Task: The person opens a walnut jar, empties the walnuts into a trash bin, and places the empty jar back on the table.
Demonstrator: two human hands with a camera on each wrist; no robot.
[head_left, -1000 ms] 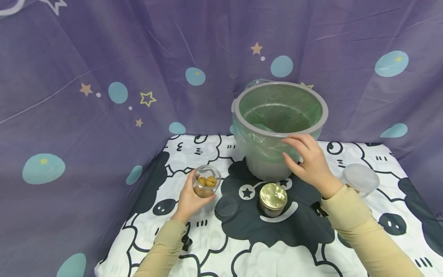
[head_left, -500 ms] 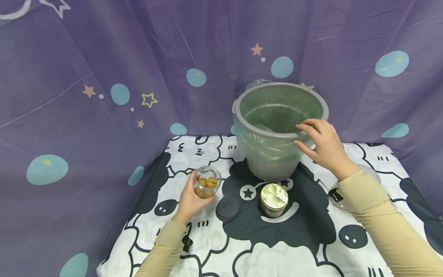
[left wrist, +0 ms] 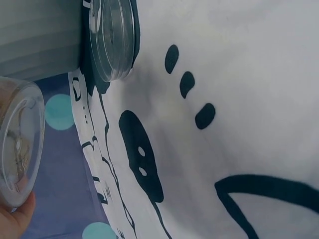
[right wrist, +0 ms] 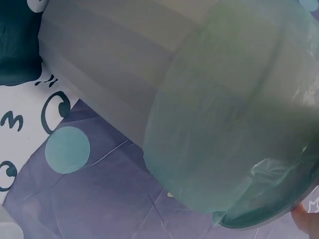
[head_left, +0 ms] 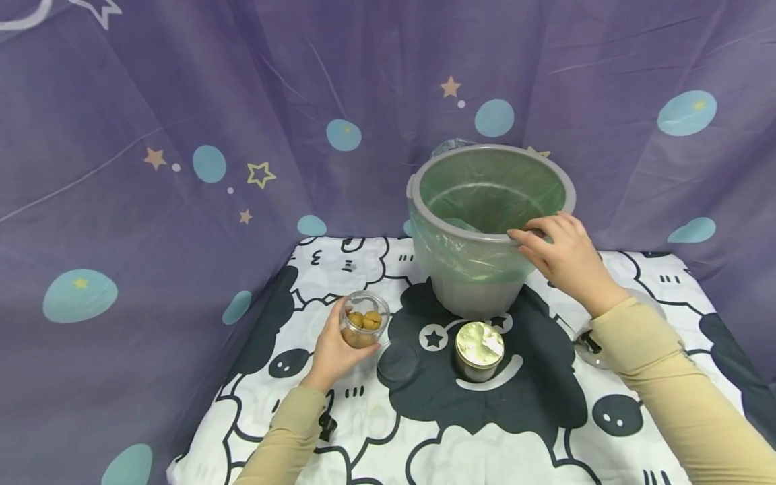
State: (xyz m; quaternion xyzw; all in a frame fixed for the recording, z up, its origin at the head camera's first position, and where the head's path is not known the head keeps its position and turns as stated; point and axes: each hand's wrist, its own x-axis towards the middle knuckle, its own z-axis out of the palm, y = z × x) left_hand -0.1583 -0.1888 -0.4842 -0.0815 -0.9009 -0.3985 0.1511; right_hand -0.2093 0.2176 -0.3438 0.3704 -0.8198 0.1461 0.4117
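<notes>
Left hand (head_left: 332,351) curled round jar (head_left: 362,336), right hand (head_left: 566,258) pinching bin rim (head_left: 463,234)

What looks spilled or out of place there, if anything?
Nothing looks spilled: the brown pieces sit inside the clear jar in the left hand. One untidy spot: crumpled film, probably the green liner, sticks up beyond the far rim of the bin.

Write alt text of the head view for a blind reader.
A left hand holds a clear round plastic jar of brown balls, while the right hand is at the rim of a grey plastic bin lined with a green plastic bag. A round gold-topped container stands nearer on black-and-white cloth.
</notes>
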